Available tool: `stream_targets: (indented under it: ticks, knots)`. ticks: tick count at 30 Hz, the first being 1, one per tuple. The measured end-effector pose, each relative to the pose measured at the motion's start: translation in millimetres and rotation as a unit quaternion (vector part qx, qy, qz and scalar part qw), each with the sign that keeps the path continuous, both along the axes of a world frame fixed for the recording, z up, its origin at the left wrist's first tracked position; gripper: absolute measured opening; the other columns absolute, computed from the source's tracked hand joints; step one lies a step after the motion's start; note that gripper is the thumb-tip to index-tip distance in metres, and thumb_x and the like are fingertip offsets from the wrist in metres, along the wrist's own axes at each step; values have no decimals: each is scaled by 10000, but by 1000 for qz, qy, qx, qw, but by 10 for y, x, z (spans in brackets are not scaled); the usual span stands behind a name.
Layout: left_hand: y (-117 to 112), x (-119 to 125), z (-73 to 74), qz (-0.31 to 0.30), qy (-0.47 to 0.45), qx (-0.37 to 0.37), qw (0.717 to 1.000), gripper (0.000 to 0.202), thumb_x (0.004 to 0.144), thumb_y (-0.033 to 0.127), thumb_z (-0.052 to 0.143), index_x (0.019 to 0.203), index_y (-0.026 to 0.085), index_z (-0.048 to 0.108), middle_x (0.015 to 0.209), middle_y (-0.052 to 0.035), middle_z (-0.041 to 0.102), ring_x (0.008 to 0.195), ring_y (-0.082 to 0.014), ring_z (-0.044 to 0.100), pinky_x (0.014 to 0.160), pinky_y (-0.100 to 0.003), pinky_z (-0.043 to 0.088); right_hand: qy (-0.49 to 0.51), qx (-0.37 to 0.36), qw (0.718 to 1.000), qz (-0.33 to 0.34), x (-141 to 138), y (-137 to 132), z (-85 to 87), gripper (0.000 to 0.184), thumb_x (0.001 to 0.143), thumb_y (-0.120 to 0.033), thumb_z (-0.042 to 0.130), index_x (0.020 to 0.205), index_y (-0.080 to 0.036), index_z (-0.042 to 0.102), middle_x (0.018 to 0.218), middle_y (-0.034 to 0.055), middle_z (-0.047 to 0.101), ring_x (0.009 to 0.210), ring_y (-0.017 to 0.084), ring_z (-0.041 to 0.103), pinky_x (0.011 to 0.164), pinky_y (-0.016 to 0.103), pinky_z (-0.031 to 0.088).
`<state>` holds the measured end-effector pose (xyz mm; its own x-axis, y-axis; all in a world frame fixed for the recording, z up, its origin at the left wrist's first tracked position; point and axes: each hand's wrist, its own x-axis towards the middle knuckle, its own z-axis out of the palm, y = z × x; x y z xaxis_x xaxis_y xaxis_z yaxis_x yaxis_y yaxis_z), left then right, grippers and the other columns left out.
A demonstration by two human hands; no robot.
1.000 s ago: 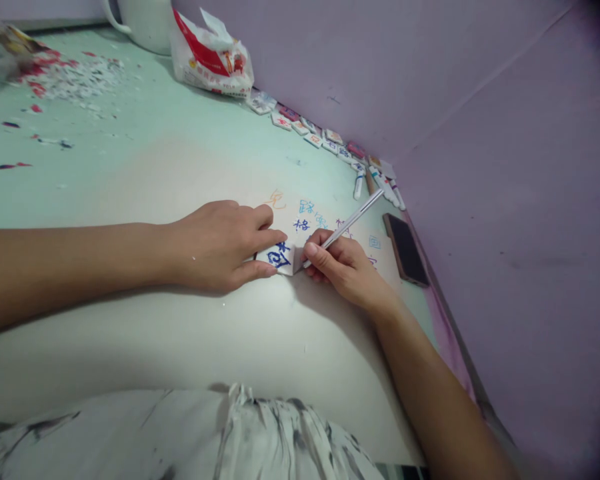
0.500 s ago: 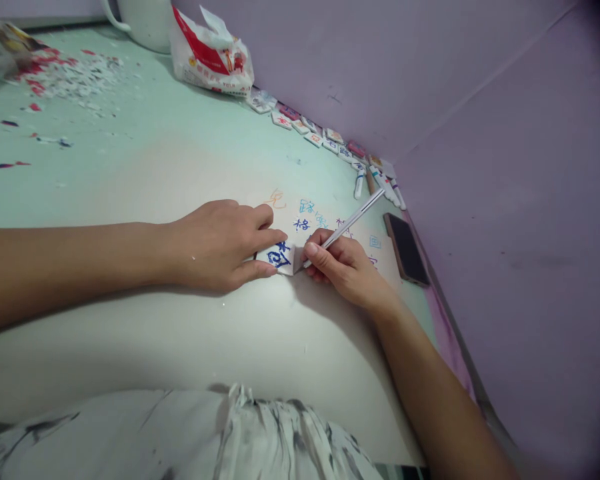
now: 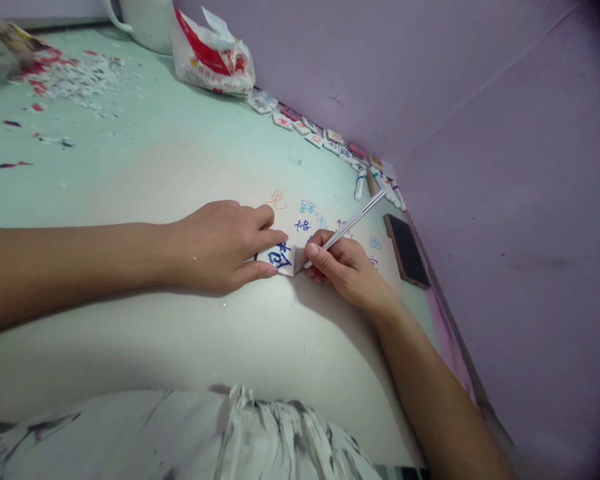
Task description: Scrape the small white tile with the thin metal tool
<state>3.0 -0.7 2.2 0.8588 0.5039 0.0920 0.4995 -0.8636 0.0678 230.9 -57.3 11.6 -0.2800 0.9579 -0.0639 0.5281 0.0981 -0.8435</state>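
Note:
A small white block [image 3: 281, 259] with a blue handwritten character on its top lies on the table. My left hand [image 3: 235, 247] pins it from the left, thumb and index finger closed on its two sides. In my right hand [image 3: 337, 263] a slim silver pen-like tool [image 3: 357, 219] is pinched, slanting up to the right. Its lower end sits beside the block's right edge; the fingers partly cover the tip, so I cannot tell whether it touches.
Handwritten characters [image 3: 311, 208] mark the table [image 3: 145, 340] past my hands. A phone [image 3: 407, 250] lies right; markers [image 3: 385, 185] and small tiles [image 3: 314, 140] line the wall. Farther back are a plastic packet [image 3: 213, 60], a white mug [image 3: 147, 23] and red and white scraps [image 3: 87, 80].
Almost nothing differs. Both hands keep their hold on the block and the tool, and the whole view has shifted very slightly.

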Motion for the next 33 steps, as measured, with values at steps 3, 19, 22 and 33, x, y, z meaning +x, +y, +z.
stream_targets:
  ticks: [3, 19, 22, 33]
  knots:
    - [1, -2, 0, 0, -3, -2, 1000, 479, 964, 502, 398, 1317, 251, 601, 1126, -121, 627, 822, -241, 624, 728, -354, 420, 4, -4, 1000, 1, 2, 1, -5, 537, 889, -694, 546, 722, -183, 566, 650, -14, 545, 559, 104, 494, 554, 255, 385]
    - [-4, -7, 2, 0, 7, 7, 1000, 480, 971, 505, 390, 1323, 253, 596, 1132, -120, 625, 804, -239, 622, 706, -354, 409, 1, 0, 1000, 0, -3, 4, -1, 539, 896, -686, 542, 703, -183, 564, 666, -10, 547, 560, 100, 496, 555, 259, 386]
    - [-3, 2, 0, 4, 9, 4, 1000, 483, 970, 515, 393, 1326, 258, 593, 1133, -116, 624, 803, -236, 622, 714, -353, 408, 3, 1, 1000, 1, 1, 6, -6, 547, 889, -695, 543, 698, -183, 564, 674, -7, 548, 558, 99, 492, 551, 260, 386]
    - [7, -5, -28, -6, -8, 13, 1000, 490, 966, 511, 381, 1313, 247, 607, 1103, -117, 620, 768, -244, 609, 681, -366, 381, 1, 1, 1000, 0, -9, 10, -8, 542, 893, -691, 542, 708, -182, 571, 666, -11, 548, 556, 99, 493, 550, 259, 387]
